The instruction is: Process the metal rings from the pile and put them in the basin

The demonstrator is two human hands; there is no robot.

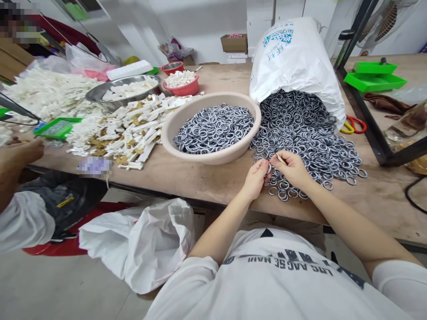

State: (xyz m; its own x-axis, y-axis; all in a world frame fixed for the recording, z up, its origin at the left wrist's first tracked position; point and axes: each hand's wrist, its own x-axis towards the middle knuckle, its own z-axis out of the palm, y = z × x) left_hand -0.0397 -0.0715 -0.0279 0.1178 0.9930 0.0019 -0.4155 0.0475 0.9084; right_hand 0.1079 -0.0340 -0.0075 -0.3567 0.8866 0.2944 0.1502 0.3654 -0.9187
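My left hand (256, 178) is closed on a grey ring (269, 168) at the table's front edge. Just right of it, my right hand (291, 168) pinches a thin, pale stick (281, 159) close to the ring. Both hands are over the near edge of a heap of grey rings (313, 151), which spills out of a white sack (293, 62) lying on its side. To the left of the heap stands a beige basin (170, 142) with many grey rings in it.
White and tan pieces (133, 129) are piled left of the basin, near a steel bowl (96, 103) and a red bowl (191, 89). Scissors (357, 125) lie beside a black metal frame (376, 138). Another person's hand (25, 151) is at far left.
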